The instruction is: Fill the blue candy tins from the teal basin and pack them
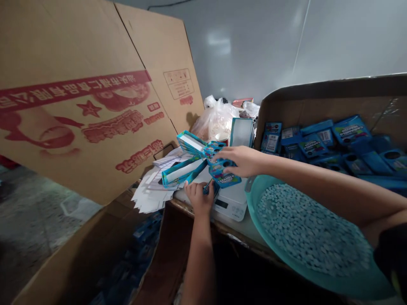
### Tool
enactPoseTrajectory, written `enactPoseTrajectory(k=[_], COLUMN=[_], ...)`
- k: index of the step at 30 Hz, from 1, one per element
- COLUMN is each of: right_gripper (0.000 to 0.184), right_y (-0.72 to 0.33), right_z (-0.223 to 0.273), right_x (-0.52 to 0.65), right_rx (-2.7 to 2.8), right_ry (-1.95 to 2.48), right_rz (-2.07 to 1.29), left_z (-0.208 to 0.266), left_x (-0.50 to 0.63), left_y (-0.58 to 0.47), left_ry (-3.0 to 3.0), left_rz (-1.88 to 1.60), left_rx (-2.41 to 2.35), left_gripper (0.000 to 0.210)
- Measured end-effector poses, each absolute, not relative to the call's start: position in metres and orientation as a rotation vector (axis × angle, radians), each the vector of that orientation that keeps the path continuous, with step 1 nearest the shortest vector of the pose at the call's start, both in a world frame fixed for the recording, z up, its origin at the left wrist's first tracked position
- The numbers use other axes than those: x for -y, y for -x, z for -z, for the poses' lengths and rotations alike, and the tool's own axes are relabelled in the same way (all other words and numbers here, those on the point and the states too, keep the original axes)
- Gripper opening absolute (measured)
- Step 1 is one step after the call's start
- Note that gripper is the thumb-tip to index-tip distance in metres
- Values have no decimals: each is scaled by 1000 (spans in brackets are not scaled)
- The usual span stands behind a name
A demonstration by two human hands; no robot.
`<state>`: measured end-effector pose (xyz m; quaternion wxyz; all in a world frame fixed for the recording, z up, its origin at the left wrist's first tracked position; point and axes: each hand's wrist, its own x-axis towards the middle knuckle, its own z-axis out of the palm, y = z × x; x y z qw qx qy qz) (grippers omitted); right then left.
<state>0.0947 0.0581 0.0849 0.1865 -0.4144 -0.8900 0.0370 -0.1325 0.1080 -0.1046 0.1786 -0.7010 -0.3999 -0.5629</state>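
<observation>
Here at the scale (pixel 235 208), my left hand (pixel 199 197) is at its near-left edge, fingers and thumb curled around the end of a small blue box (pixel 216 187). And there's my right hand (pixel 240 161), reaching over the scale from the right, fingers bent above a printed blue carton (pixel 229 181); whether they're gripping it, I can't tell! Left of the scale, blue trays with white insides (pixel 182 171) lie by a fan of paper sheets (pixel 148 192). Just right of the scale, 1 green basin (pixel 253 207) full of pale blue pellets (pixel 305 228). Farther right of it, blue packs (pixel 313 146) crowd a cardboard bin (pixel 305 109). Behind the scale, 1 paper cup (pixel 221 137) and a clear plastic bag (pixel 214 116).
</observation>
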Motion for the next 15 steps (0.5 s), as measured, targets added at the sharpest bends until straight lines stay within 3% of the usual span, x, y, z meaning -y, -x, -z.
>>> enactPoseTrajectory(k=[5,15], right_gripper=[41,39], right_y=[-62,-36], right_z=[-90,-50], right_x=[-78,-106], right_rx=[2068,2334], right_ry=[1315,1520], right_rz=[-52,514], left_z=[111,109], left_x=[-110,-105], left_y=[131,132], left_ry=[1943,1897], left_rz=[1632,1579], left_rx=[1090,1050], left_gripper=[25,23])
